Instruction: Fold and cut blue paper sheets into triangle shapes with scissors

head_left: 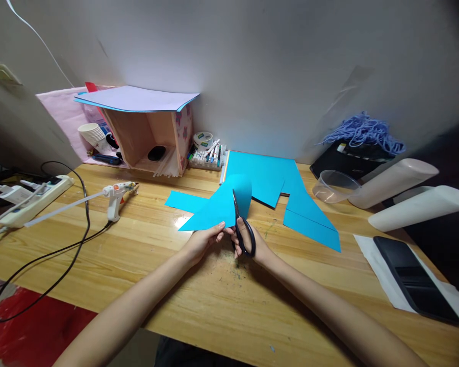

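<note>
My left hand point(208, 237) pinches the near edge of a blue sheet of paper point(214, 206), which curls up at its far right side. My right hand point(247, 238) has its fingers through the handles of black-handled scissors point(236, 204). The scissors point away from me, and one blade lies over the blue sheet. Both hands are close together above the wooden table point(210, 306). Beneath and left of the held sheet sticks out a blue strip point(185, 202). More blue paper point(270, 171) with a notch cut in it lies behind and to the right.
At left are a hot glue gun point(117, 199) with its cable and a power strip point(42, 201). An open box point(137, 132) and markers point(210, 155) stand behind. Rightward are a plastic bowl point(334, 186), white rolls point(421, 209), blue yarn point(363, 133) and a phone point(415, 278).
</note>
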Tool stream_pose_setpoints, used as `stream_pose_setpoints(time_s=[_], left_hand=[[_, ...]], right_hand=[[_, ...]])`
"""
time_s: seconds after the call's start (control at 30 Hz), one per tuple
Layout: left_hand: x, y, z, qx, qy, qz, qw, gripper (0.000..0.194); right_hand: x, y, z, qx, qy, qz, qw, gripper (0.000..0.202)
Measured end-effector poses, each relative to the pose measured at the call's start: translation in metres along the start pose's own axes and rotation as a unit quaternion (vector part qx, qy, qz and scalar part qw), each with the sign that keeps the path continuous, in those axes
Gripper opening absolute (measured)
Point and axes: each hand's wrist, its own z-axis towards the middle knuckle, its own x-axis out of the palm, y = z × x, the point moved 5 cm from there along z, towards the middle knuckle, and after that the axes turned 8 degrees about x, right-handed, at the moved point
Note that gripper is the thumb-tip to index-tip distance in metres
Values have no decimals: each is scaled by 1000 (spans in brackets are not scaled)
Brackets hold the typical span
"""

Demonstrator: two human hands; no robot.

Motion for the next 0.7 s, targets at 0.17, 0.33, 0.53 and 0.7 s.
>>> stream_pose_setpoints(time_s=[0.17, 0.33, 0.53, 0.7], left_hand=[[5, -2, -2, -7, 29, 6, 1000, 31], [11, -5, -3, -7, 52, -18, 998, 30], [12, -5, -3, -4, 50, -18, 999, 28], [10, -3, -4, -23, 47, -5, 999, 30]], right_hand=[[-4, 9, -3, -20, -28, -41, 999, 54], [-2, 6, -2, -13, -26, -11, 1000, 53], [-5, -2, 1, -6, -26, 30, 999, 47], [-6, 7, 0, -20, -29, -30, 999, 54]])
